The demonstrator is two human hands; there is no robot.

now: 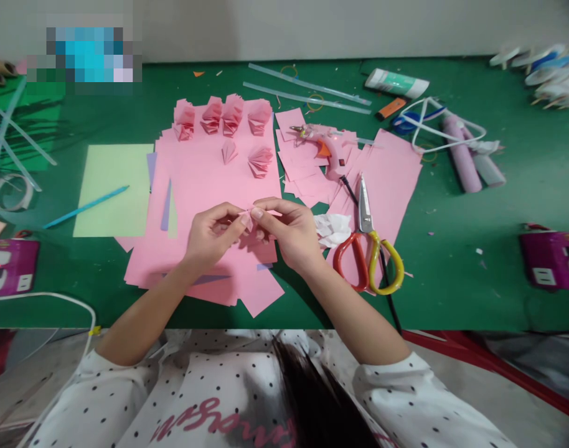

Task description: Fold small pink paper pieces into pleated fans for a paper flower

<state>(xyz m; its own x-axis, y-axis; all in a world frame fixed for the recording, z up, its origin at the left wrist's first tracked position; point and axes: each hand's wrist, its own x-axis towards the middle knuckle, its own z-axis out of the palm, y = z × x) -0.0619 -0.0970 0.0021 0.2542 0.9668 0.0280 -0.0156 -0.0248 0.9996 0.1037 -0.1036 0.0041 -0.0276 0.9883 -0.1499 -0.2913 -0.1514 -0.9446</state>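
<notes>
A small folded pink paper piece [248, 219] is pinched between my left hand [215, 233] and my right hand [291, 231], thumbs meeting over it. Both hands hover above a stack of pink paper sheets [195, 186]. Farther back on the stack stand several pleated pink paper bundles [231, 116], with a single small fan-shaped piece [228, 151] in front of them. Right of my right hand lie scissors [365, 214] with one red and one yellow handle, beside crumpled white tissue [333, 230].
A pink glue gun [329, 149] rests on cut pink paper to the right. Clear glue sticks [307, 87] lie at the back. A blue pencil [86, 207] crosses pale green paper [111, 168] at left. Purple boxes [553, 260] and a tape roll [11, 191] sit at the sides.
</notes>
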